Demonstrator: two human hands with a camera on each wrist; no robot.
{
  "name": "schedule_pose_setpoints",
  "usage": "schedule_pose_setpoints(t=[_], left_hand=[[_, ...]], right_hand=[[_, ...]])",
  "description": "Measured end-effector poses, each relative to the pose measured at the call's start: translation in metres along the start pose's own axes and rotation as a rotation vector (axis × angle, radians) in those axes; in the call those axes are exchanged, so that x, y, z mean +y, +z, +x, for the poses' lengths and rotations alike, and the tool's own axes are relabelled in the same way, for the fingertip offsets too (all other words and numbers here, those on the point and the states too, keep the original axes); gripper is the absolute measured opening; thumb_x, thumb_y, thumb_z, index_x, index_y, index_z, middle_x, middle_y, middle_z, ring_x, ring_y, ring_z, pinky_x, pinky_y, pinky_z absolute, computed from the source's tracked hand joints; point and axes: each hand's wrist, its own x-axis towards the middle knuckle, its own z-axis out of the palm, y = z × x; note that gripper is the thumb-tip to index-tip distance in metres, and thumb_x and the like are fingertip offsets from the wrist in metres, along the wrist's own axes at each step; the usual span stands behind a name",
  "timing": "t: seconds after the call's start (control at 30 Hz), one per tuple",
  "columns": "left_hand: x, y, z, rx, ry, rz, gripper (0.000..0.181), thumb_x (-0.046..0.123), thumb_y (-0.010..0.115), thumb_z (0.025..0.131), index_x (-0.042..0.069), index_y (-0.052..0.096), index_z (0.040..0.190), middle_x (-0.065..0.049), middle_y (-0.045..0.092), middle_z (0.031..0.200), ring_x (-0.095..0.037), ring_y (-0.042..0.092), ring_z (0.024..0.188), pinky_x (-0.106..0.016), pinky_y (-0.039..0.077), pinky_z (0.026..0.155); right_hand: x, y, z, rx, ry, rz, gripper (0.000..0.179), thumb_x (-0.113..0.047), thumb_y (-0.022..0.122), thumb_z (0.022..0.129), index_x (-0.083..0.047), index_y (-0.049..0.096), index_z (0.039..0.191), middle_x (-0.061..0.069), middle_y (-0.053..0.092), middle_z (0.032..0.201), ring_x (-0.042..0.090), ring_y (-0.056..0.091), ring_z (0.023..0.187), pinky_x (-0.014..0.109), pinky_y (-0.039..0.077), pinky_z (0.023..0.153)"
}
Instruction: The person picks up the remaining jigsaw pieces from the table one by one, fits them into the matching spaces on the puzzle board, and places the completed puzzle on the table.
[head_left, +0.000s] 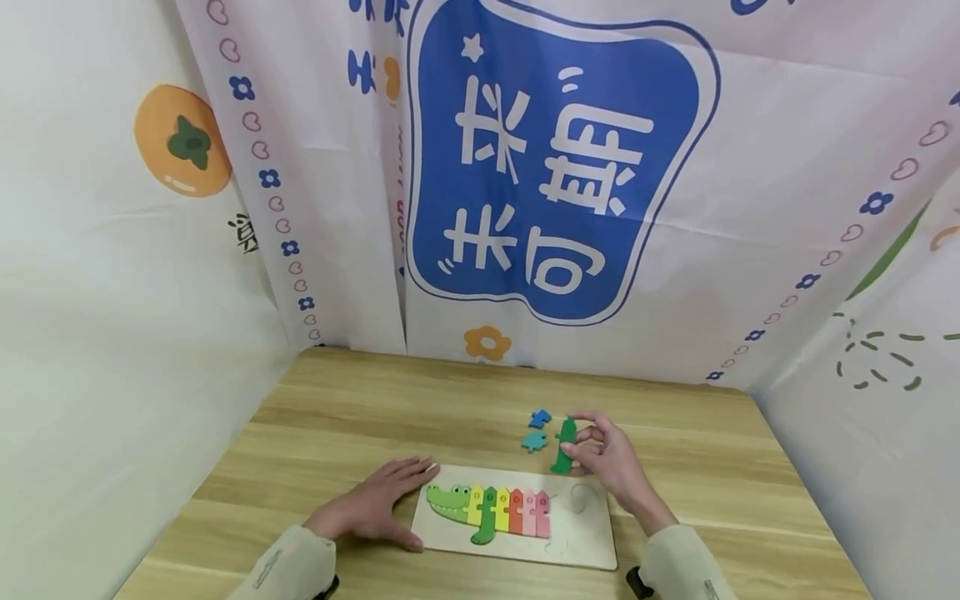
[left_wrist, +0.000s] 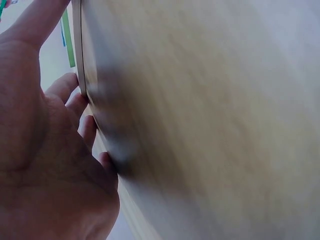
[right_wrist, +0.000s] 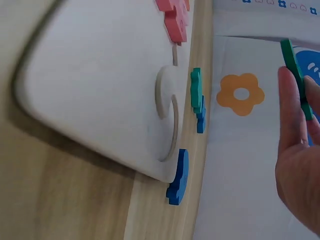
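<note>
A wooden puzzle board (head_left: 517, 547) lies on the table, its left part filled with a light-green crocodile head (head_left: 450, 500) and a row of coloured, numbered pieces (head_left: 515, 510). The recess at its right end is bare. My left hand (head_left: 378, 504) has its fingers spread at the board's left edge, the thumb by the near corner. Above the board's far right side, my right hand (head_left: 611, 462) pinches a dark-green puzzle piece (head_left: 566, 446) between thumb and fingers. The right wrist view shows this green piece (right_wrist: 295, 72) held upright, clear of the table.
Beyond the board lie a teal piece (head_left: 534, 441) and a small blue piece (head_left: 539, 418). Another blue piece (right_wrist: 178, 179) is by the board's corner in the right wrist view. A printed cloth (head_left: 480, 333) hangs behind the wooden table (head_left: 360, 408).
</note>
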Motion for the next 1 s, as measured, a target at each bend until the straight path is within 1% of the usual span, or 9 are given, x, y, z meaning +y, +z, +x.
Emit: schedule_pose_setpoints(t=[0.13,0.2,0.3,0.4,0.57,0.7,0.83,1.0], left_hand=[[0.001,0.001,-0.001,-0.003,-0.005,0.009,0.114,0.069,0.082,0.074,0.026,0.029,0.165,-0.001,0.025,0.173,-0.037,0.018,0.159,-0.067,0.017,0.126],[0.002,0.000,-0.001,-0.001,-0.006,0.006,0.114,0.069,0.083,0.074,0.025,0.029,0.165,-0.001,0.025,0.173,-0.037,0.019,0.159,-0.068,0.019,0.124],[0.004,-0.001,-0.001,-0.002,-0.010,-0.013,0.114,0.067,0.083,0.074,0.025,0.030,0.165,-0.001,0.025,0.173,-0.038,0.019,0.159,-0.070,0.021,0.123],[0.004,-0.001,0.000,-0.002,-0.008,-0.015,0.113,0.067,0.083,0.074,0.024,0.030,0.165,-0.001,0.025,0.173,-0.038,0.019,0.159,-0.070,0.019,0.123],[0.002,0.000,0.003,0.006,0.002,0.007,0.114,0.069,0.082,0.074,0.024,0.029,0.165,-0.002,0.026,0.172,-0.038,0.020,0.159,-0.069,0.019,0.124],[0.001,0.000,0.003,0.015,0.008,0.013,0.115,0.070,0.082,0.073,0.024,0.030,0.165,-0.003,0.026,0.172,-0.039,0.020,0.159,-0.068,0.018,0.124],[0.002,0.000,0.003,0.016,0.012,0.015,0.114,0.069,0.083,0.073,0.024,0.031,0.165,-0.004,0.027,0.172,-0.039,0.020,0.159,-0.067,0.017,0.125],[0.004,0.000,0.003,0.017,0.005,0.004,0.115,0.067,0.084,0.073,0.021,0.032,0.164,-0.004,0.028,0.172,-0.040,0.020,0.158,-0.067,0.015,0.126]], right_hand=[[0.004,0.001,-0.012,-0.118,0.023,-0.029,0.057,-0.003,0.073,0.095,-0.006,0.049,0.147,0.014,0.062,0.106,0.022,0.073,0.087,0.047,0.065,0.078],[0.007,0.001,-0.017,-0.162,0.035,-0.031,0.058,-0.001,0.073,0.094,-0.005,0.048,0.146,0.016,0.062,0.107,0.023,0.071,0.088,0.044,0.066,0.076],[0.011,0.000,-0.024,-0.217,0.054,-0.020,0.058,0.001,0.074,0.093,-0.002,0.047,0.145,0.017,0.062,0.108,0.025,0.072,0.089,0.043,0.066,0.074],[0.016,0.000,-0.029,-0.252,0.069,-0.016,0.058,0.002,0.075,0.091,0.002,0.047,0.143,0.016,0.060,0.108,0.024,0.074,0.088,0.043,0.066,0.074],[0.023,0.001,-0.034,-0.278,0.069,-0.053,0.058,0.002,0.078,0.089,0.006,0.049,0.139,0.014,0.058,0.104,0.021,0.073,0.081,0.041,0.066,0.071],[0.027,0.002,-0.037,-0.294,0.076,-0.062,0.056,0.003,0.079,0.087,0.005,0.051,0.136,0.014,0.058,0.102,0.020,0.072,0.079,0.039,0.066,0.069],[0.031,0.005,-0.040,-0.302,0.093,-0.067,0.054,0.003,0.081,0.085,0.003,0.054,0.131,0.012,0.059,0.100,0.019,0.072,0.078,0.038,0.066,0.069],[0.034,0.008,-0.040,-0.291,0.108,-0.100,0.049,0.003,0.082,0.085,-0.003,0.057,0.127,0.010,0.060,0.097,0.017,0.069,0.075,0.034,0.064,0.067]])
